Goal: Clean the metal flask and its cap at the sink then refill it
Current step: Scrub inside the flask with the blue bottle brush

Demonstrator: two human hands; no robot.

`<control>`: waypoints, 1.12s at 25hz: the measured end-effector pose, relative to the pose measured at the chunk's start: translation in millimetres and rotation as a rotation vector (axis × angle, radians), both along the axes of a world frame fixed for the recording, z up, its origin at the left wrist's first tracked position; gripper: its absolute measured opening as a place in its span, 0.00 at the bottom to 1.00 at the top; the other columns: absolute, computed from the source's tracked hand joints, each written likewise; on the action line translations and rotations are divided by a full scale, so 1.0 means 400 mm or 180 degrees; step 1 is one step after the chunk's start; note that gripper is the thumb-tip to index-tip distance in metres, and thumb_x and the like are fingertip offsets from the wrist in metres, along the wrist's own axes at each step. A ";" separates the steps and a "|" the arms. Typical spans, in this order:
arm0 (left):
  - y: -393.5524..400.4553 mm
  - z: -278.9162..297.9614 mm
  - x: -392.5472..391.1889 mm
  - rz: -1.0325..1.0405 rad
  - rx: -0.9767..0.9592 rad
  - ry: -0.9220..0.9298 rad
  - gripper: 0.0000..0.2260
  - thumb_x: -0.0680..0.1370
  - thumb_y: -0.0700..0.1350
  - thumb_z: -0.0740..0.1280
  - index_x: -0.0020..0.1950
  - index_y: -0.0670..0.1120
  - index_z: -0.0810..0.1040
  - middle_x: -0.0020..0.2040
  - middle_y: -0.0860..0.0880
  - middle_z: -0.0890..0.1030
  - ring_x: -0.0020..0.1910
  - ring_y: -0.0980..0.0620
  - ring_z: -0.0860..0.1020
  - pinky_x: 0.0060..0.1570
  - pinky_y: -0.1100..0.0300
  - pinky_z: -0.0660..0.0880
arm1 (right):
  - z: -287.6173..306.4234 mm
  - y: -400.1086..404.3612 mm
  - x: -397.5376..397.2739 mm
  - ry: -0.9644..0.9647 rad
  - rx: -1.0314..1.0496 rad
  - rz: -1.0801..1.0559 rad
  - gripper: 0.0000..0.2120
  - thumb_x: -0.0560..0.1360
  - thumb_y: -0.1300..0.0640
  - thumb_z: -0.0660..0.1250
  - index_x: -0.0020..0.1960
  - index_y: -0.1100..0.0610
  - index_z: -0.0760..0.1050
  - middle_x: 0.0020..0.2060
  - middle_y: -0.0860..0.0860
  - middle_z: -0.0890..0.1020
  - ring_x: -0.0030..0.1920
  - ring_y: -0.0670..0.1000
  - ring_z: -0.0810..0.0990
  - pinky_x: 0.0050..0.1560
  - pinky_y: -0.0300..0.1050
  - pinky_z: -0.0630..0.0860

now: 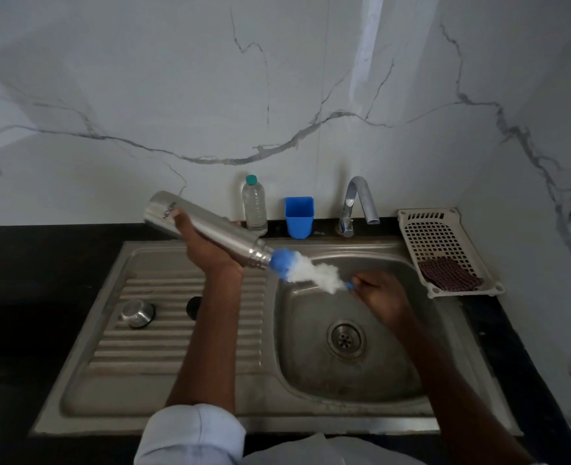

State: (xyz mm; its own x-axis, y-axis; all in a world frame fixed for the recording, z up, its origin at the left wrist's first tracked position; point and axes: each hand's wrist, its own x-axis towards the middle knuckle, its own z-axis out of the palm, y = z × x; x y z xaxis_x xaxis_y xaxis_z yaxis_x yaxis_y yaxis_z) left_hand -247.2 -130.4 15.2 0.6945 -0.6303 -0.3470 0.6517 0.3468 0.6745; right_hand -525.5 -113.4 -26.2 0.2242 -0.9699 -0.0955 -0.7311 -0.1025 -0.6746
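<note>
My left hand (206, 243) grips the metal flask (190, 218) around its middle, tilted with its open mouth pointing down-right over the sink bowl (371, 374). My right hand (378, 293) holds the handle of a bottle brush (307, 271). Its blue and white bristles sit right at the flask's mouth, blurred. The flask's metal cap (138, 313) lies on the ribbed draining board (163, 333), with a small black piece (194, 307) beside it, partly behind my left forearm.
A clear plastic bottle (254, 206), a blue cup (298, 216) and the tap (358, 204) stand along the back wall. A white plastic basket (441, 236) with a dark cloth (450, 275) sits right of the sink. The drain (345, 337) is in the bowl.
</note>
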 end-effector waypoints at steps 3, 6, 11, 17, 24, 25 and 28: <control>0.011 -0.028 -0.044 -0.0095 0.0210 0.0023 0.25 0.80 0.65 0.68 0.63 0.45 0.77 0.52 0.41 0.84 0.48 0.42 0.86 0.48 0.47 0.84 | -0.018 0.026 0.094 0.0054 -0.0061 0.0198 0.15 0.81 0.52 0.61 0.38 0.53 0.77 0.32 0.48 0.77 0.36 0.51 0.76 0.42 0.49 0.76; 0.014 -0.052 -0.090 -0.0277 0.0386 -0.0055 0.27 0.78 0.65 0.69 0.65 0.45 0.77 0.52 0.41 0.85 0.47 0.43 0.87 0.50 0.45 0.85 | -0.014 0.003 0.139 -0.0318 -0.0160 0.0467 0.13 0.77 0.50 0.60 0.35 0.49 0.74 0.29 0.46 0.75 0.33 0.50 0.75 0.39 0.51 0.73; -0.005 -0.059 -0.040 0.0025 0.0399 0.0191 0.25 0.78 0.65 0.70 0.61 0.44 0.78 0.54 0.40 0.86 0.47 0.43 0.88 0.49 0.47 0.85 | -0.062 0.015 0.060 0.0131 -0.0567 0.0219 0.15 0.80 0.49 0.60 0.43 0.56 0.81 0.36 0.54 0.83 0.38 0.57 0.81 0.39 0.48 0.73; -0.024 -0.051 -0.016 0.0329 0.1070 0.0339 0.30 0.73 0.68 0.74 0.60 0.45 0.80 0.53 0.46 0.86 0.47 0.46 0.87 0.50 0.50 0.85 | -0.080 0.016 0.028 -0.0268 -0.1315 0.0269 0.12 0.82 0.46 0.65 0.52 0.52 0.84 0.41 0.44 0.84 0.39 0.45 0.81 0.39 0.43 0.77; -0.015 -0.079 -0.047 0.0438 0.1398 0.0322 0.33 0.69 0.70 0.75 0.62 0.46 0.80 0.54 0.47 0.85 0.47 0.46 0.86 0.52 0.49 0.84 | -0.098 0.005 0.055 -0.0265 -0.1604 0.0271 0.08 0.77 0.51 0.73 0.54 0.51 0.85 0.45 0.46 0.86 0.45 0.47 0.82 0.46 0.52 0.81; -0.015 -0.083 -0.054 0.0408 0.1419 0.0315 0.34 0.69 0.71 0.75 0.62 0.47 0.80 0.54 0.47 0.85 0.47 0.46 0.86 0.53 0.48 0.84 | -0.097 0.014 0.061 -0.0295 -0.1561 0.0169 0.10 0.77 0.48 0.70 0.54 0.50 0.85 0.45 0.46 0.86 0.44 0.48 0.83 0.45 0.52 0.81; -0.012 -0.075 -0.108 0.0202 0.1323 0.0274 0.32 0.70 0.71 0.74 0.61 0.47 0.80 0.53 0.47 0.86 0.47 0.45 0.86 0.53 0.49 0.84 | -0.051 0.024 0.130 0.0107 -0.1194 0.0133 0.09 0.78 0.48 0.66 0.52 0.46 0.84 0.42 0.46 0.86 0.40 0.49 0.83 0.40 0.47 0.80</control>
